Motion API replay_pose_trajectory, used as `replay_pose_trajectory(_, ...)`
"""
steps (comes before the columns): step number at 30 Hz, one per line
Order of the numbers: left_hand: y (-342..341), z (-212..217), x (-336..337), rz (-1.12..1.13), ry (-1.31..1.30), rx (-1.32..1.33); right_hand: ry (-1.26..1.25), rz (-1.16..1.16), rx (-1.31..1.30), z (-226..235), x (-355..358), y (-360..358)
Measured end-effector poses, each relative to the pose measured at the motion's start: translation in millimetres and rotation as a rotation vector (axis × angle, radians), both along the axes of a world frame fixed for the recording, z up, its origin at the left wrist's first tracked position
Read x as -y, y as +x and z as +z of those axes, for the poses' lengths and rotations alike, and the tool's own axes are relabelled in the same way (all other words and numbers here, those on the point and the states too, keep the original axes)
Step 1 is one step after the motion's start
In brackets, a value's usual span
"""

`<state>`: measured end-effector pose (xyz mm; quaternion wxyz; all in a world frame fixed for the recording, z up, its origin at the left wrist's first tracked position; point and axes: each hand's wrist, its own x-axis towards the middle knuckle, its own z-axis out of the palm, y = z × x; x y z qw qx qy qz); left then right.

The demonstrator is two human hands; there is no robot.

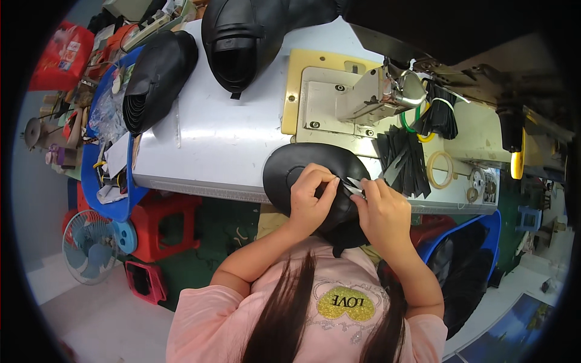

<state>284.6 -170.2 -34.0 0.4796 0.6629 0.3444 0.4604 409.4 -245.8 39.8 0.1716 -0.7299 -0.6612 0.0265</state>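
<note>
A black leather shoe upper [284, 160] rests at the front edge of the white sewing table, its lower part hanging toward my lap. Over its middle, my left hand [311, 196] pinches thumb and forefinger together near a seam; what lies between the fingertips is too small to tell. My right hand [384, 212] is closed around small metal thread snips [354, 189]. Their blades point left toward the pinched spot, just above the leather. The sewing machine's needle area [357, 109] stands beyond the upper.
Stacked black uppers [160, 78] and another black upper [242, 42] lie on the table's far left. Black strips [405, 160] and a tape roll [440, 169] sit right of the machine. Blue bins [91, 175] flank the table; a red stool [163, 224] and fan [91, 247] stand left.
</note>
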Motion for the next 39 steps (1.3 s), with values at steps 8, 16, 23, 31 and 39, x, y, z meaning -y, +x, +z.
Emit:
replay_pose_trajectory(8, -1, -1, 0, -0.017, 0.061, -0.023, -0.072, 0.019, 0.049, 6, -7, -2)
replay_pose_trajectory(16, -1, -4, 2, -0.007, 0.159, -0.008, -0.064, -0.025, 0.013, 3, -10, -9)
replay_pose_trajectory(23, -4, -11, 2, 0.063, 0.151, 0.05, -0.094, -0.092, -0.085, -6, -7, -7)
replay_pose_trajectory(31, -4, -13, 3, 0.064, 0.168, 0.059, -0.074, -0.022, -0.005, 4, -10, -11)
replay_pose_trajectory(39, -3, -13, 3, 0.049, 0.302, 0.052, -0.103, -0.027, 0.207, 2, -14, -25)
